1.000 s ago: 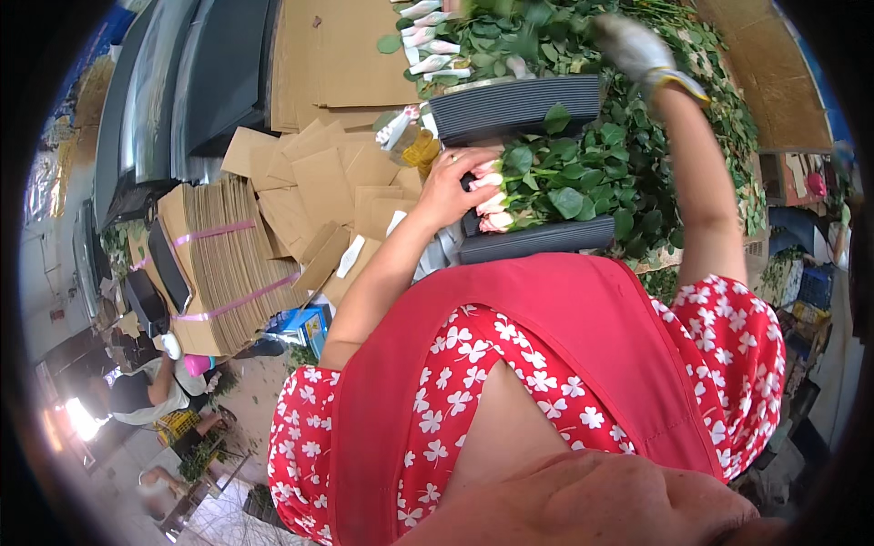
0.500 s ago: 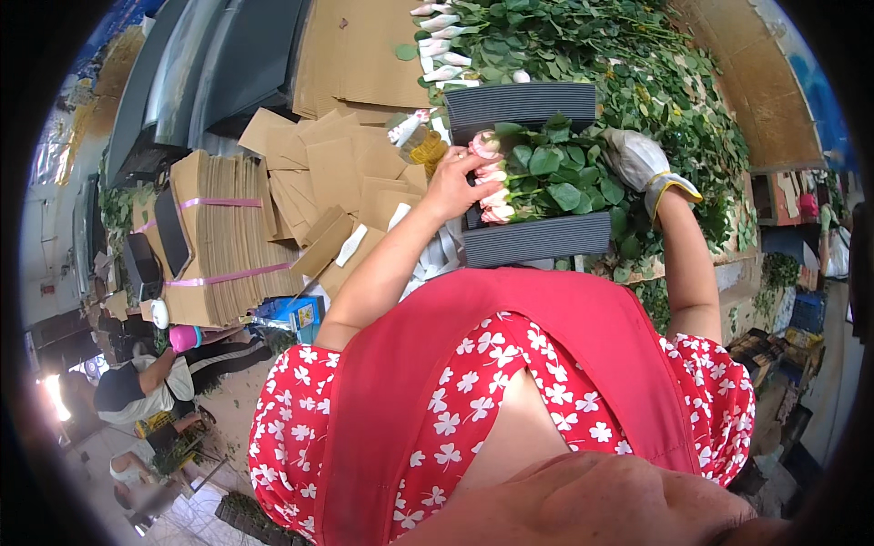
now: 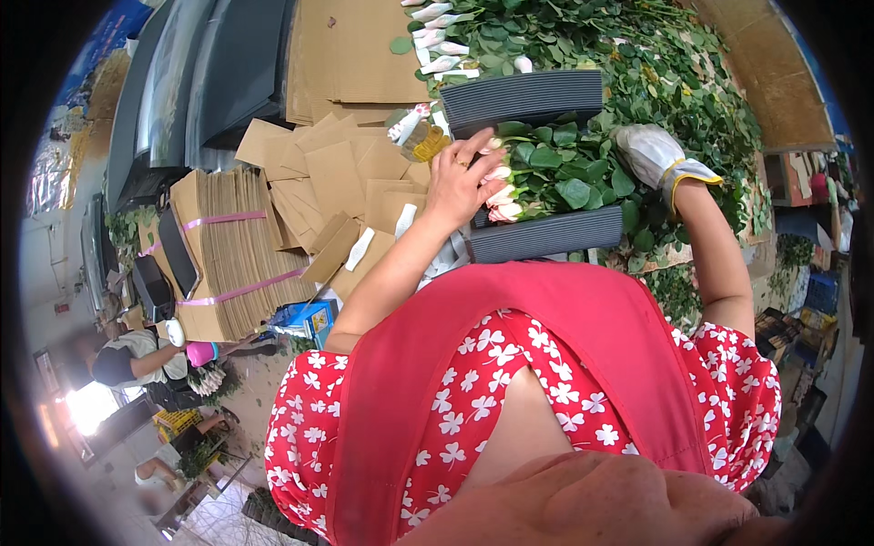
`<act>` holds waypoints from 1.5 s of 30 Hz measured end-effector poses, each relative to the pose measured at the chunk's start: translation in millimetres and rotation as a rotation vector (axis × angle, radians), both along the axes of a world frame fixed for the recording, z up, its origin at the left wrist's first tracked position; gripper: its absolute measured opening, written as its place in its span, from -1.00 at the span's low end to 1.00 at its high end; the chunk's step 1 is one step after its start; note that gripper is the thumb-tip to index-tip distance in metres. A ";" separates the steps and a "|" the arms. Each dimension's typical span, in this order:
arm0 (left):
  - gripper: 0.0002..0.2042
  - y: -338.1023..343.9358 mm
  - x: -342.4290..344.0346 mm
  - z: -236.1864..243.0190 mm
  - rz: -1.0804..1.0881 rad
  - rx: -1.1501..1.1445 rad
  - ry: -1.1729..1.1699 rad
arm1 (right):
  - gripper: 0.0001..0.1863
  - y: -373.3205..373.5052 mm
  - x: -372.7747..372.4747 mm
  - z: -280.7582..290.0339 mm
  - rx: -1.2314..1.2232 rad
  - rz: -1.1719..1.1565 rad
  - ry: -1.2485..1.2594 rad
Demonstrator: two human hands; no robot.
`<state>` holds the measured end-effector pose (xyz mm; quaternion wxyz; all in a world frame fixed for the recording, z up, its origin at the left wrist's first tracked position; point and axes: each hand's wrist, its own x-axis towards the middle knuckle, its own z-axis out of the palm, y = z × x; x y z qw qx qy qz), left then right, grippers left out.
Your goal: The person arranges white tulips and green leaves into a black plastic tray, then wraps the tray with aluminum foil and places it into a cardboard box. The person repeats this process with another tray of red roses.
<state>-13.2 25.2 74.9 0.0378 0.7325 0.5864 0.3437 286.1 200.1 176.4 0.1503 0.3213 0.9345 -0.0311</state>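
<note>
A row of pink-and-white roses (image 3: 506, 200) with leafy stems lies between two dark grey ribbed blocks, a far one (image 3: 523, 98) and a near one (image 3: 546, 237). The blooms point left. My bare left hand (image 3: 458, 187) rests at the rose heads, its fingers extended and apart, touching the blooms and hiding part of them. On the stem side, my right hand (image 3: 651, 155), in a whitish glove with a yellow cuff edge, is closed on the leafy stems. Leaves partly cover its fingertips.
Cut leafy stems (image 3: 583, 36) heap across the table's far right. Several white-sleeved buds (image 3: 442, 45) line their left edge. Loose cardboard pieces (image 3: 332, 173) and a strapped cardboard stack (image 3: 241, 246) lie left. A yellow tape roll (image 3: 426, 144) sits near my left hand. Other people (image 3: 137, 359) work far left.
My left hand has gone from curled fingers at the top bloom to straighter fingers along the heads. My gloved right hand stays at the stems. The whole view has shifted slightly.
</note>
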 end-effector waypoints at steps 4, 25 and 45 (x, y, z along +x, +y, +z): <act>-0.54 16.0 -12.0 -14.3 -0.111 -0.172 -0.407 | -0.82 0.1 -3.0 0.8 0.113 -0.041 -0.055; -0.49 16.6 -11.7 -26.0 -0.059 -0.168 -0.410 | -0.83 -52.7 -129.6 -31.4 -0.130 0.239 0.484; -0.64 -12.6 -18.5 -11.9 0.078 -0.182 -0.715 | -0.82 -89.7 -123.1 0.6 -0.088 0.118 0.212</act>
